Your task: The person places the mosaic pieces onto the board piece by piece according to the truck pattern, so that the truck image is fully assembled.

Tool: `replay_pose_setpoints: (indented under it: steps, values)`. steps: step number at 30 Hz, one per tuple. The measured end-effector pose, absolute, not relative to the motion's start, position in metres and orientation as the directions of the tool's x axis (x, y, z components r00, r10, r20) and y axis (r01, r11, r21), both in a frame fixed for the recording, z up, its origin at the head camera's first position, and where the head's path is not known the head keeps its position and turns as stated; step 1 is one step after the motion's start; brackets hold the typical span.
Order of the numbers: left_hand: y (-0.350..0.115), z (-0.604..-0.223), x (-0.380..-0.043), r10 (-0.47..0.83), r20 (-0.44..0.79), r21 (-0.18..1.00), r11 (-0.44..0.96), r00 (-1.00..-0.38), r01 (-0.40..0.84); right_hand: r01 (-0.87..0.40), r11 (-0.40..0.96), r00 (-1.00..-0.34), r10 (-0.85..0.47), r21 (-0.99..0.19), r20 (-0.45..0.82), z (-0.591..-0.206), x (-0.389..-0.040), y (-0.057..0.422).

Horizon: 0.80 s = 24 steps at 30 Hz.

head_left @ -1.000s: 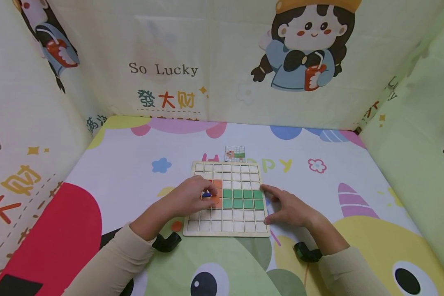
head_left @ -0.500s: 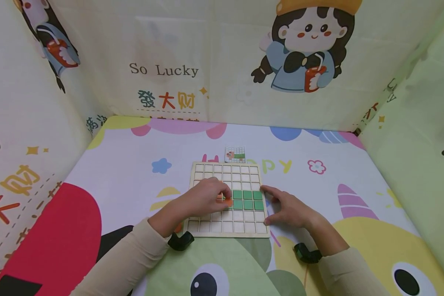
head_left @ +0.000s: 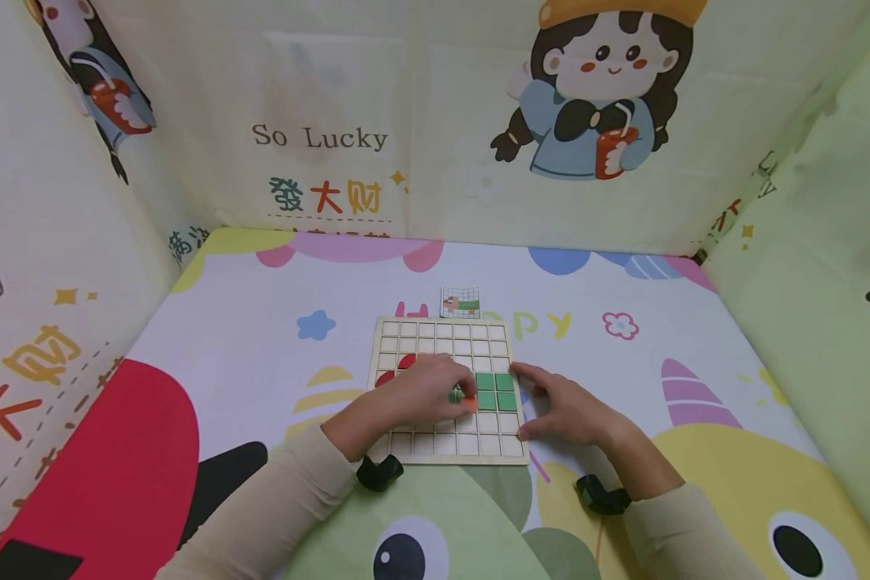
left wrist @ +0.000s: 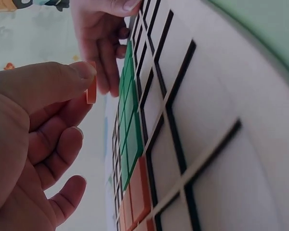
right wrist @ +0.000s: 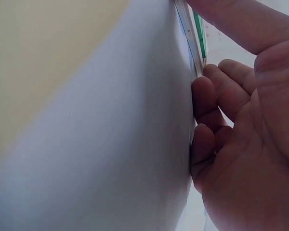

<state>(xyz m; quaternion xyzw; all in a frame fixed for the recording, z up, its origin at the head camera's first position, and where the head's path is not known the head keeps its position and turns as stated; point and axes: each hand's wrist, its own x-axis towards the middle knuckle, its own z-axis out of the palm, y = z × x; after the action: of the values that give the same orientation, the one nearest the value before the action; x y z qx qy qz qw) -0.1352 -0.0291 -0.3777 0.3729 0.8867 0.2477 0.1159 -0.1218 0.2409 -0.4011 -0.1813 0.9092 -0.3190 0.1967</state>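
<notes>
A square wooden grid board lies on the table. My left hand is over its middle, thumb and forefinger pinching a small orange tile raised off the board; the other fingers are loosely bent. Green square tiles fill cells on the right, partly covered by that hand. Two red rounded pieces show to its left. More orange tiles sit in cells in the left wrist view. My right hand touches the board's right edge with spread, relaxed fingers.
Just behind the board lies a small pattern card with a gridded green and orange picture. Printed cloth covers the table, and cloth walls stand at the back and sides. Black wrist devices hang below both wrists.
My left hand has moved rightward across the board with the orange tile, from the left cells to the green tiles. Red pieces on the left are now uncovered. The right hand stays put.
</notes>
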Motion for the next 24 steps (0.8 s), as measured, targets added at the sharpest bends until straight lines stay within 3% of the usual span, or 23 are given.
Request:
replay_pose_setpoints:
  steps: [24]
  values:
    - [-0.001, -0.387, -0.134, 0.738, -0.129, 0.514, 0.621, -0.663, 0.591, -0.194, 0.733, -0.859, -0.448, -0.652, -0.247, -0.401, -0.122, 0.241]
